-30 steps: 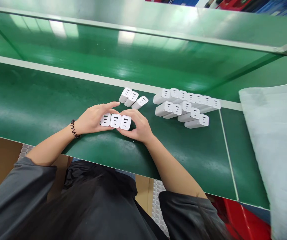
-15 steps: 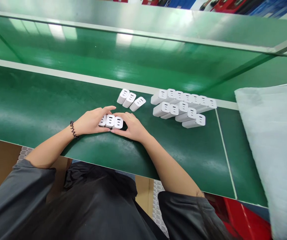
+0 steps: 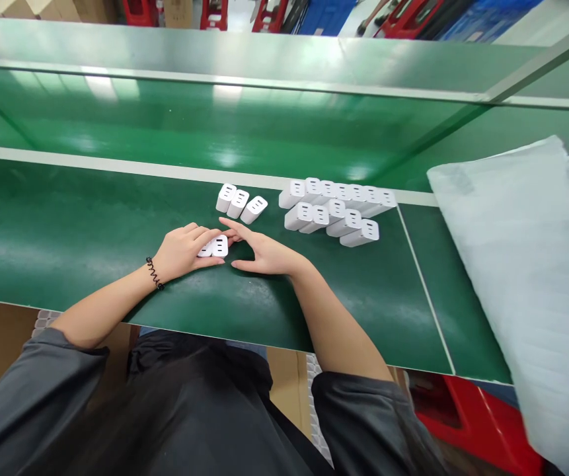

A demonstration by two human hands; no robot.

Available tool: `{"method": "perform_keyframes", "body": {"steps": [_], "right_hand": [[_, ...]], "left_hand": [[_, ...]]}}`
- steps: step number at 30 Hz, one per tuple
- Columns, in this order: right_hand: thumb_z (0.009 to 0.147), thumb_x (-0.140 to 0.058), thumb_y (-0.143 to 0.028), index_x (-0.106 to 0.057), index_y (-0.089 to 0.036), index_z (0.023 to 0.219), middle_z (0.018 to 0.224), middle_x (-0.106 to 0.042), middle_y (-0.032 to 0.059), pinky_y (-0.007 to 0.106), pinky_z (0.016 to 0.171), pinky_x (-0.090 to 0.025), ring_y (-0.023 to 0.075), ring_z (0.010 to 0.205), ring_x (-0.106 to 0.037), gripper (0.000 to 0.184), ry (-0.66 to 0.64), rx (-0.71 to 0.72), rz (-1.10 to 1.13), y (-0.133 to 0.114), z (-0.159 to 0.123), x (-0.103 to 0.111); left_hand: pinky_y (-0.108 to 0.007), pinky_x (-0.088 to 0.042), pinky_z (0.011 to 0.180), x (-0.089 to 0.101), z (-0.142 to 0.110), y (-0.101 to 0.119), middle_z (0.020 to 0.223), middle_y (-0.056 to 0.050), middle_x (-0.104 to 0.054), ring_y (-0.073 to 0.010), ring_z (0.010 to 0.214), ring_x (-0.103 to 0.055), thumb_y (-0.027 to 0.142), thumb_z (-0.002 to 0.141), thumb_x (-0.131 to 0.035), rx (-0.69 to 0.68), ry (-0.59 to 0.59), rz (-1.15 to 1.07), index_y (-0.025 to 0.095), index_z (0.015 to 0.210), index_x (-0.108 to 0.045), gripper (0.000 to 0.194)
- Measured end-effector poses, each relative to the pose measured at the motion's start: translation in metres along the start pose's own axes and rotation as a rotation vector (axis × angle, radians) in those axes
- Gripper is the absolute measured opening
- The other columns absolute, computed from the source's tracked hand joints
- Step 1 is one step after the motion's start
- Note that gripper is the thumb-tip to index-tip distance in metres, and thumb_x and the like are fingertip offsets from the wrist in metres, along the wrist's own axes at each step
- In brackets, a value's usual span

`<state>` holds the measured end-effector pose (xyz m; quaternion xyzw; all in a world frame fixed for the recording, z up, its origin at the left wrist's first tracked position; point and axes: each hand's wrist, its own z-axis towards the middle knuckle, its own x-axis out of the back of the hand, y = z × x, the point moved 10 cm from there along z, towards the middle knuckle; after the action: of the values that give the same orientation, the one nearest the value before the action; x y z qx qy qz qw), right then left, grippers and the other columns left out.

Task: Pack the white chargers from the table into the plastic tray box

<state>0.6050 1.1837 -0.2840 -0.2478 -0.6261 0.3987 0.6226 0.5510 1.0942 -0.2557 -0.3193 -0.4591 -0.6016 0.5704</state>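
Observation:
My left hand (image 3: 183, 249) curls round a small group of white USB chargers (image 3: 219, 246), port faces up. Two of them show; its fingers cover part of the group. Just to the right, my right hand (image 3: 270, 253) has its thumb and forefinger spread wide, with a gap between them and the chargers at the thumb side. Its other fingertips come close to the chargers' far right corner, and I cannot tell whether they touch. Beyond the hands stand three more chargers (image 3: 237, 203), the rightmost one tilted.
Two uneven rows of white chargers (image 3: 356, 225) stand to the right on the green bench (image 3: 115, 205). A raised green panel (image 3: 175, 125) runs along the back. White foam sheets (image 3: 507, 258) hang over the right end. Below it is a red plastic stool (image 3: 482, 423).
My right hand has let go of the chargers and opened, its thumb now off to the right. My left hand stays round them. The camera view has shifted.

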Motion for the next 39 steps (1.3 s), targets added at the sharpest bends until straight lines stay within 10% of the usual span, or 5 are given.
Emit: {"method": "perform_keyframes", "body": {"steps": [9,33,39], "right_hand": [[0.082,-0.072,-0.04,-0.056,-0.019,0.129,0.12,-0.067,0.0099,0.045,0.099,-0.053,0.0222,0.106,-0.065,0.054,0.071,-0.031,0.212,0.005,0.01,0.0],[0.085,-0.068,-0.046,-0.046,-0.023,0.139,0.129,-0.063,0.01,0.034,0.093,-0.053,0.0212,0.115,-0.062,0.063,-0.051,-0.018,0.585,-0.004,0.008,-0.009],[0.076,-0.066,-0.06,-0.054,-0.017,0.127,0.107,-0.072,0.0122,0.037,0.08,-0.055,0.0258,0.096,-0.07,0.067,0.137,0.021,0.633,-0.005,0.0,0.023]], "left_hand": [[-0.027,-0.044,0.061,0.02,-0.004,-0.008,0.093,-0.005,-0.074,-0.0186,0.079,-0.067,0.075,0.08,-0.057,0.17,0.1,-0.077,0.02,0.112,-0.064,0.064],[-0.027,-0.048,0.066,0.036,-0.012,-0.01,0.092,-0.003,-0.074,-0.0171,0.079,-0.067,0.066,0.083,-0.062,0.19,0.144,-0.181,0.022,0.104,-0.067,0.049],[-0.029,-0.051,0.074,0.035,-0.013,-0.016,0.096,-0.004,-0.074,-0.0199,0.088,-0.069,0.064,0.085,-0.06,0.215,0.08,-0.186,0.023,0.107,-0.065,0.048]]}}
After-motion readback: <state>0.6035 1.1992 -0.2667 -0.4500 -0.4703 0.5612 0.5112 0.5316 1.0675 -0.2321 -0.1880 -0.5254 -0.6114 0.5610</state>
